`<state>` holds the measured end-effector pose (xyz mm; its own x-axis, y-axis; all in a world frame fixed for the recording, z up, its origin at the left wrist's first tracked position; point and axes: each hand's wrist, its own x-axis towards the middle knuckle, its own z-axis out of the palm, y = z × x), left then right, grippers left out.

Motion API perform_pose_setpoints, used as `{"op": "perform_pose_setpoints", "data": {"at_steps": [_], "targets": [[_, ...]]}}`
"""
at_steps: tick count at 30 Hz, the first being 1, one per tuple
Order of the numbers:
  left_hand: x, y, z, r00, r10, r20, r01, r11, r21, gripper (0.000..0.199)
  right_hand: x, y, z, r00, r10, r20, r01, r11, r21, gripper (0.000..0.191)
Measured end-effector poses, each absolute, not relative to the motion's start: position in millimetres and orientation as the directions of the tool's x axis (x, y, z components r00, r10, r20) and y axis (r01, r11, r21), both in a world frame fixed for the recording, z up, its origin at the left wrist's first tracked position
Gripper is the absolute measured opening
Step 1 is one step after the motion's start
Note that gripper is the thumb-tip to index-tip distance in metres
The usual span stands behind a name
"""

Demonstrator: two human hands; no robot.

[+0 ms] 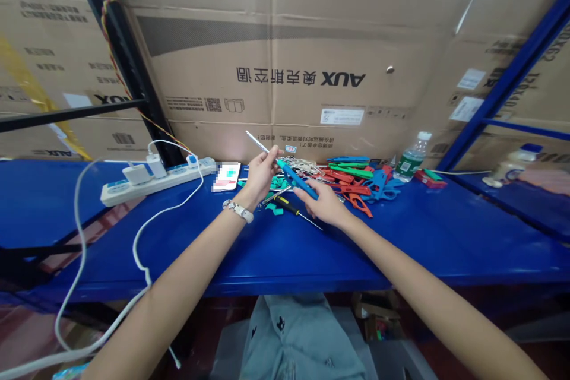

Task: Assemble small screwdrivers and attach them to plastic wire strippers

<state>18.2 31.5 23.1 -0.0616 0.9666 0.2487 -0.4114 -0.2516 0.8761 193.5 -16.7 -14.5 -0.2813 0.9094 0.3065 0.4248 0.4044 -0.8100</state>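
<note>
Raised over the blue table (307,258), my left hand (258,181) pinches a thin metal rod (256,141), its free end pointing up and left. My right hand (328,206) is closed around a blue plastic handle (296,178). A teal piece (281,162) sits at the handle's upper end, close to my left fingertips; whether the rod enters it is unclear. Just below the hands lies a black-and-yellow screwdriver (287,205) among small teal pieces (276,210). Behind them is a pile of thin metal parts (297,164).
Red plastic parts (356,189), blue plastic parts (383,185) and green ones (356,170) are heaped right of the hands. Beyond stands a water bottle (410,157). A phone (232,175) and a power strip (145,184) with white cables lie left. Large cartons (303,24) wall the back.
</note>
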Motion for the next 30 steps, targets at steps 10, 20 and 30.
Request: {"op": "perform_pose_setpoints", "data": {"at_steps": [10, 20, 30], "targets": [[16, 15, 11, 0.002, 0.956, 0.293, -0.381, -0.27, 0.884, 0.035, 152, -15, 15, -0.417, 0.905, 0.086, 0.088, 0.135, -0.987, 0.027], [13, 21, 5, 0.03, 0.953, 0.303, -0.391, -0.268, 0.881, 0.031, 151, -28, 4, -0.441, 0.896, -0.052, -0.159, -0.135, -0.978, 0.029], [13, 14, 7, 0.21, 0.935, 0.286, -0.302, -0.217, 0.928, 0.042, 150, -30, 3, -0.397, 0.915, -0.068, -0.123, -0.127, -0.984, 0.038]]}}
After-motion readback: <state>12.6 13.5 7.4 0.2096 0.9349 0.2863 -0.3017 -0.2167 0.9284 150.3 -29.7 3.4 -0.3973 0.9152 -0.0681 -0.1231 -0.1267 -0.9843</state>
